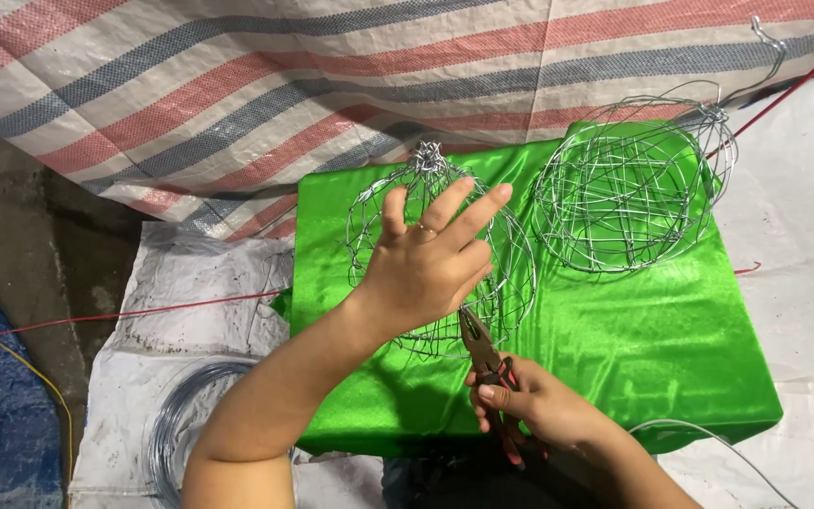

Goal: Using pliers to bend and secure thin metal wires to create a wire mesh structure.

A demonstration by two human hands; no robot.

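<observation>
1. The left hand (423, 269) rests on top of a wire-frame ball (440, 254), fingers spread and pressed against its wires, a ring on one finger.
2. The right hand (529, 401) is closed around the red-and-black handles of pliers (484, 358), whose nose points up at the ball's lower edge.
3. The ball sits on a bright green satin-covered block (633, 339).
4. A second wire ball (633, 184) lies to the right on the same cloth.
5. A coil of wire (176, 415) lies on white sheeting at lower left, near a striped tarpaulin (237, 85).
</observation>
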